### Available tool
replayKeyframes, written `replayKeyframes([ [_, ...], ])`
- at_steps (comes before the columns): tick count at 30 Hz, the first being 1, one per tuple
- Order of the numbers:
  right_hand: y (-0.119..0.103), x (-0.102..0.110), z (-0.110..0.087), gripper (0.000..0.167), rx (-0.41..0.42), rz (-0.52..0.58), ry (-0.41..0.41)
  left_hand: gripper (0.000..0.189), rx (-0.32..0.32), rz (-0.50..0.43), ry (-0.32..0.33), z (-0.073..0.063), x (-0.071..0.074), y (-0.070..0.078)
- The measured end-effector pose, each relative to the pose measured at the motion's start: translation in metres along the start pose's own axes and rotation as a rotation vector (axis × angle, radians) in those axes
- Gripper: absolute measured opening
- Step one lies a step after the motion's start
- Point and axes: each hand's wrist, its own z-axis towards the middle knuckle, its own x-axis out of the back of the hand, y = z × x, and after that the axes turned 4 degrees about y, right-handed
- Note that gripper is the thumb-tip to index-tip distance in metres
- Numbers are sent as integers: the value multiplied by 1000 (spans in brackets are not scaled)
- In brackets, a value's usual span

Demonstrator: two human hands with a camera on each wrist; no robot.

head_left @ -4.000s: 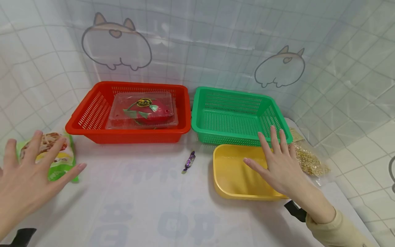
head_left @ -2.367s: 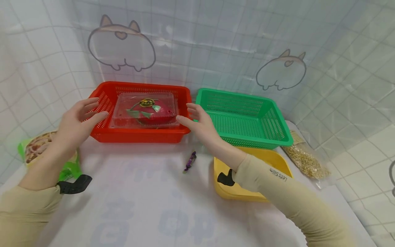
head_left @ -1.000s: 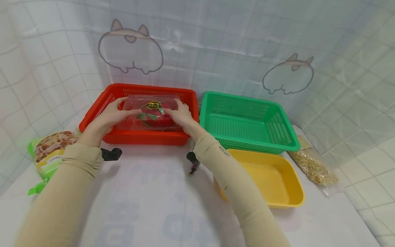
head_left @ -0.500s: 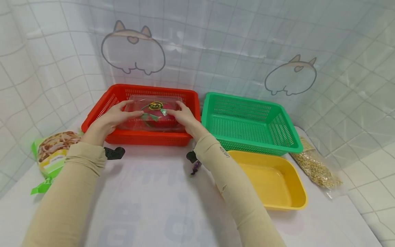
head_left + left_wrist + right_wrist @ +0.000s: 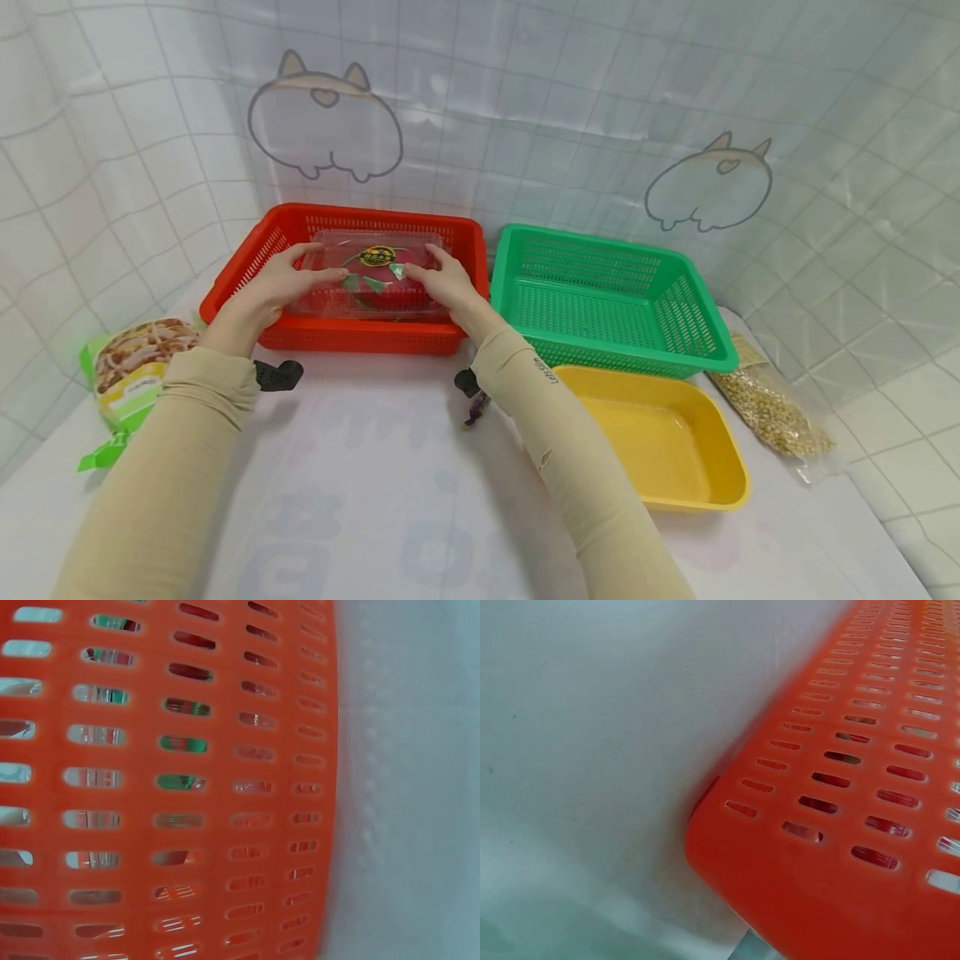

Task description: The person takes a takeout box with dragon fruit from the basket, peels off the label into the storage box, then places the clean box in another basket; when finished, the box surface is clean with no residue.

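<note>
A clear plastic box (image 5: pixel 347 242) with a dragon fruit (image 5: pixel 382 279) inside sits in the red basket (image 5: pixel 363 333). My left hand (image 5: pixel 276 285) grips the box at its left end, thumb over the lid. From the right end my right hand (image 5: pixel 452 287) holds it the same way; some fingers of both hands are hidden. Both wrist views look at the slotted outer wall of the red basket (image 5: pixel 217 769), the right wrist view at a corner of this basket (image 5: pixel 780 889); neither shows a hand.
Right of the red basket stands a green basket (image 5: pixel 585 308), with a yellow tray (image 5: pixel 652 442) in front. A purple-wrapped candy (image 5: pixel 477 408) lies near my right wrist. A green food bag (image 5: pixel 138 367) is at left, a bag of beige grains (image 5: pixel 776 408) at right.
My spread hands have come inward from both sides, reached into the red basket and taken hold of the plastic box. During the last half second almost nothing has moved.
</note>
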Motion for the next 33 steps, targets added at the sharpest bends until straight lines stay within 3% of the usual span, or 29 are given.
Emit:
replayKeyframes([
  [10, 2, 0, 0, 66, 19, -1, 14, 95, -17, -29, 29, 2, -3, -1],
  [20, 2, 0, -1, 65, 27, -5, 22, 93, -33, 1, 77, 1, -4, -2],
  [26, -3, 1, -3, 63, 45, -67, 51, 91, -50, -27, 127, 0, -3, -1],
  [33, -10, 2, -9, 65, 76, -62, 52, 85, -33, -97, 198, -6, -1, 5],
])
